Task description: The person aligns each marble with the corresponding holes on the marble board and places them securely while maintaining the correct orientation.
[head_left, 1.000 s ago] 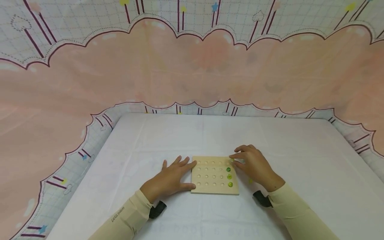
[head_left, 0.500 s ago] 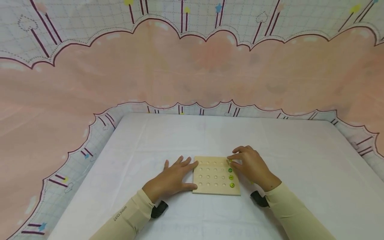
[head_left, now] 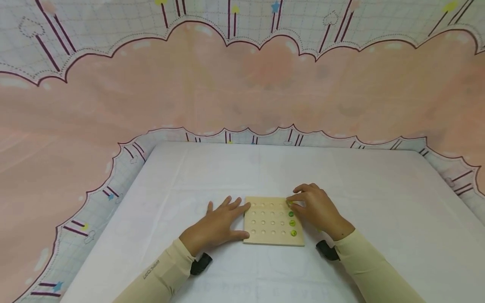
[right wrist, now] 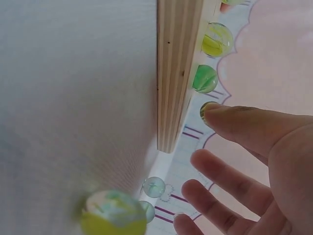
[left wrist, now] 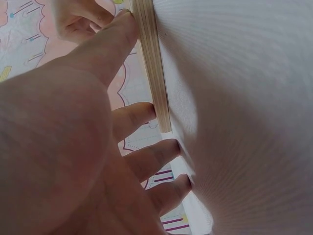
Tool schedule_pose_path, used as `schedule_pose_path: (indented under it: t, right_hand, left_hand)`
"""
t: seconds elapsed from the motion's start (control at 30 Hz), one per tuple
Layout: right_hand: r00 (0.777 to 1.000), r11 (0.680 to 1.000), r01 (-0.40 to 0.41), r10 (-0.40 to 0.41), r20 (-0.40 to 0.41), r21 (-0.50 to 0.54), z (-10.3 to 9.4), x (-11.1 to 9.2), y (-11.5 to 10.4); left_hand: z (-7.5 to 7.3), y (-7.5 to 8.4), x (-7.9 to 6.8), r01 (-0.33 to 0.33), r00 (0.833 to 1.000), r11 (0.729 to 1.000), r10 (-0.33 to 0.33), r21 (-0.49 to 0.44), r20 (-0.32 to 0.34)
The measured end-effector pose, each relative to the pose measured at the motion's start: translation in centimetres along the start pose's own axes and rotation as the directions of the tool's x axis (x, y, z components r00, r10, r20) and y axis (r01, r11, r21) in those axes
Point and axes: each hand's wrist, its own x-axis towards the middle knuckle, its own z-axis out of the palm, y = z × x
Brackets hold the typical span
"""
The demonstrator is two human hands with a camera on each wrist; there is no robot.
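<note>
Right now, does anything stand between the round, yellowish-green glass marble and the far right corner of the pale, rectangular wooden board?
Nothing visible: the right hand pinches the marble at that corner of the board, hiding the surface beneath. The round green glass marble sits one row nearer, not between.

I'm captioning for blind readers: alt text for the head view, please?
A right hand pinches a marble at the far right corner of a wooden board, beyond three marbles in a column. The left hand touches the board's left edge.

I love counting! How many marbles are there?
7: three marbles in the right column of the board, one marble held by the right hand, three marbles on the table; others may be hidden.
</note>
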Motion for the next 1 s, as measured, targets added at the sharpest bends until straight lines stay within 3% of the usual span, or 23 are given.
schedule_pose_path:
  t: [1.0]
  right_hand:
    - [0.997, 1.0, -0.028, 0.029, 0.074, -0.014, 0.38, 0.5, 0.12]
  left_hand:
    - [-0.25, 0.37, -0.15, 0.009, 1.0, 1.0, -0.009, 0.004, -0.004]
